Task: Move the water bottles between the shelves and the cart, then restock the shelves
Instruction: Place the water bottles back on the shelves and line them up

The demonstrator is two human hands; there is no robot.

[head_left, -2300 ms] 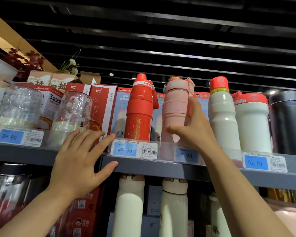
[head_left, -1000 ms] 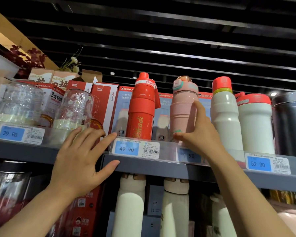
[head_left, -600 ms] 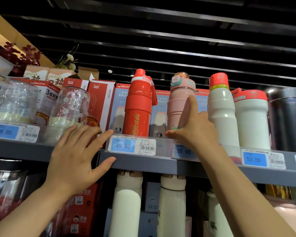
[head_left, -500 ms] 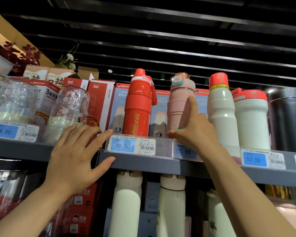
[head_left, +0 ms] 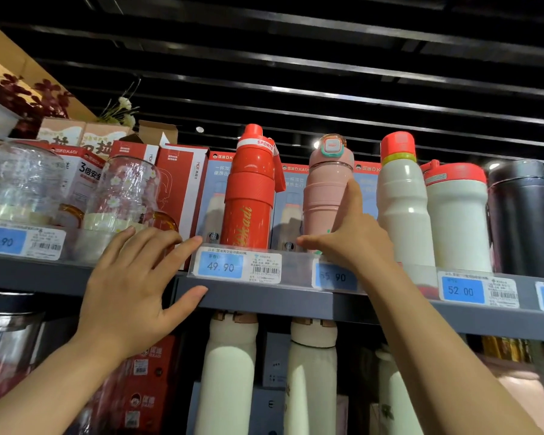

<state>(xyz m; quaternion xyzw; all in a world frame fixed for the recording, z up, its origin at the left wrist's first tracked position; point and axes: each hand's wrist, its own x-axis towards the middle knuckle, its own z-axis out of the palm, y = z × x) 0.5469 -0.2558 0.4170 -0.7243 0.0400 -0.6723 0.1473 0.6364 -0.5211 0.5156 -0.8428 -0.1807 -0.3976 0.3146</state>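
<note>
Upper shelf (head_left: 264, 296): sports bottle (head_left: 248, 189) stands upright at its front edge. Flip-lid bottle (head_left: 325, 189) just right of it, then tall bottle (head_left: 401, 202). Boxes (head_left: 182, 183) left and behind it. Glass jars (head_left: 123, 189) farther left.

Red bottle (head_left: 248, 196): glossy plastic-looking shell, ribbed band mid-body, gold script printed on. Pink bottle (head_left: 325, 196): matt, smooth, stepped ridges; lid had a clear glossy ring. White bottle (head_left: 402, 202): smooth satin finish, coral cap looked plastic. Dark flask (head_left: 522, 215): matt body, prob. metal, brushed-looking lid. Glass jars (head_left: 123, 189): clear, shiny, flower-printed. Boxes (head_left: 182, 180): printed card, slight sheen. Shelf edge (head_left: 264, 301): grey painted metal, matt. Price tags (head_left: 220, 265): paper behind clear glossy plastic strip.
</note>
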